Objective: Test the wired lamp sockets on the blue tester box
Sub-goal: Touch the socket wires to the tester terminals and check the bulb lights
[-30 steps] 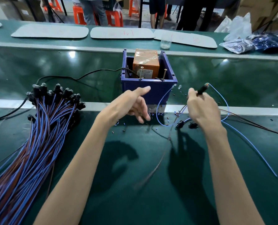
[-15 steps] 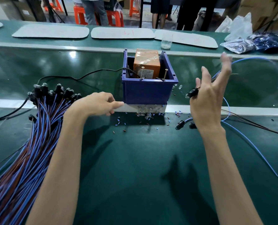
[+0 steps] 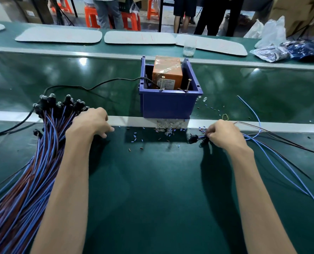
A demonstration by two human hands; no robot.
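Left hand [image 3: 90,121] curled on socket bundle [image 3: 48,114]; right hand [image 3: 224,134] pinching socket wires [image 3: 198,138]; mat between bare.

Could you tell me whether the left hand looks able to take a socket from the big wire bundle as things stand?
Probably yes: the left hand already rests on the bundle, beside its black sockets, with nothing between them.

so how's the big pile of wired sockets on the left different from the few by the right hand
The left bundle holds dozens of sockets, packed together with heads side by side; the right group has only a few, wires fanned loosely. The left hand rests on the bundle; the right hand pinches its wires. Both have black heads and blue and brown wires.
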